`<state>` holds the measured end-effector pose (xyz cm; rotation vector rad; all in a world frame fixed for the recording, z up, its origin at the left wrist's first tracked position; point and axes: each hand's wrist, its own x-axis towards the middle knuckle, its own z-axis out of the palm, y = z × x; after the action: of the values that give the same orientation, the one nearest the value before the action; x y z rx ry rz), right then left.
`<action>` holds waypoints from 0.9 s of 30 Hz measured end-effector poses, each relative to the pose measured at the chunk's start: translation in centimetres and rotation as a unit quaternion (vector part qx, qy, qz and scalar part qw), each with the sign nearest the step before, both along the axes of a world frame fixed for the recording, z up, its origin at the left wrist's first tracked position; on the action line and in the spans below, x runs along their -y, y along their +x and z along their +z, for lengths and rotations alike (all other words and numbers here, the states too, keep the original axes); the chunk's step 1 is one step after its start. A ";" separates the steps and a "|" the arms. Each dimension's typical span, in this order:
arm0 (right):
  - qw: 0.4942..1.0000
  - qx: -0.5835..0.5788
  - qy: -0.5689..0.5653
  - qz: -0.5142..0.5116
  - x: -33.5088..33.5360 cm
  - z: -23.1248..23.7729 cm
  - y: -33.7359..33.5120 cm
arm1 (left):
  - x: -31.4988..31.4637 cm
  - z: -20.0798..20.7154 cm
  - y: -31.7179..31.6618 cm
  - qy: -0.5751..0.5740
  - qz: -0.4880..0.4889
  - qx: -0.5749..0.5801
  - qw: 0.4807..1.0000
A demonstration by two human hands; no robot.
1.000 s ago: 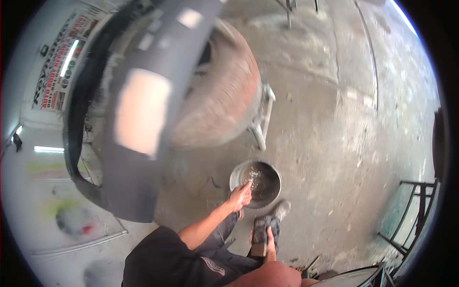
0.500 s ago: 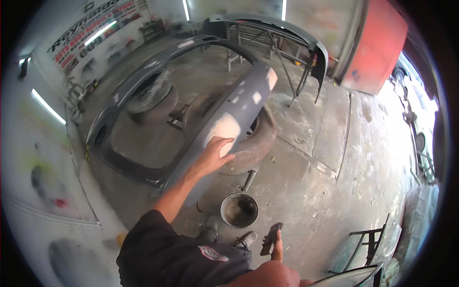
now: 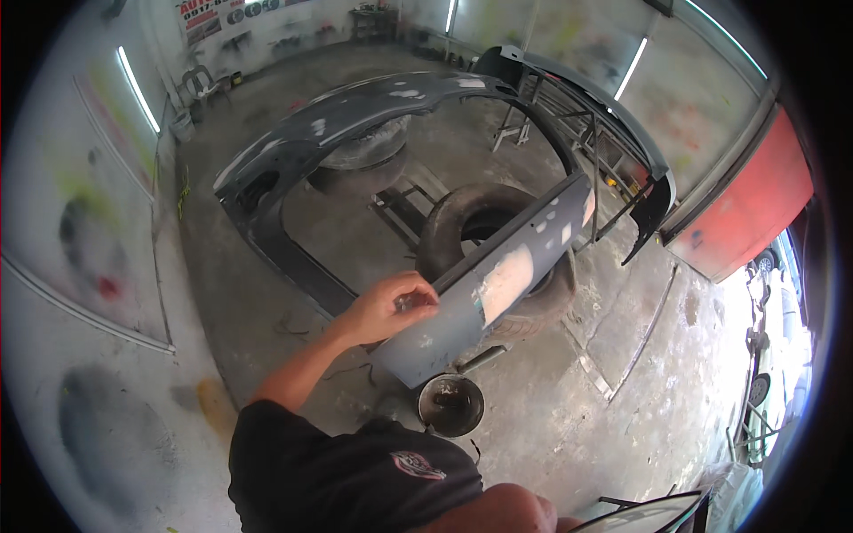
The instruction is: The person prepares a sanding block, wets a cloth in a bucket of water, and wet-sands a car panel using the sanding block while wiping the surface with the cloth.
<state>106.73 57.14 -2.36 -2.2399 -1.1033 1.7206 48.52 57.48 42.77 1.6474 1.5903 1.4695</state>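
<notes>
A large grey car bumper cover (image 3: 449, 315) lies across old tyres, its long face slanting from near me to the far right. A pale filler patch (image 3: 508, 282) with a rough left edge shows on that face, with smaller pale spots farther along. My left hand (image 3: 391, 306) is over the near end of the face, just left of the patch. Its fingers are curled toward the thumb, and I cannot make out whether anything small is inside; contact with the panel is unclear. My right hand is out of view; only part of that arm (image 3: 506, 511) shows at the lower edge.
A tyre (image 3: 444, 231) stands under the bumper's middle, and another (image 3: 364, 169) supports its far left. A round metal pan (image 3: 450, 430) is on the floor near me. Another bumper (image 3: 653, 160) hangs over a metal stand behind. A red panel (image 3: 751, 209) stands at right.
My left hand has left the pale patch for the grey near end, its spread fingers now curled. My right hand, earlier holding a dark flat block-like thing, has gone from view. The view has shifted.
</notes>
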 end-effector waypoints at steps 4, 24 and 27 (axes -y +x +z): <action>0.998 0.026 0.000 0.053 0.0 0.5 0.1 | 4.6 2.4 -2.6 0.051 -0.001 -0.022 0.998; 0.919 0.067 -0.002 0.388 -10.6 5.5 -9.9 | 37.5 -4.2 2.7 0.016 0.518 0.103 0.849; 0.854 0.144 -0.036 0.499 -9.4 5.1 -12.7 | 39.9 -4.3 3.9 0.019 0.565 0.138 0.813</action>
<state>94.07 66.55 2.75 -2.1207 -2.6525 1.6644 52.39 17.56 38.51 0.2923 2.4874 2.0918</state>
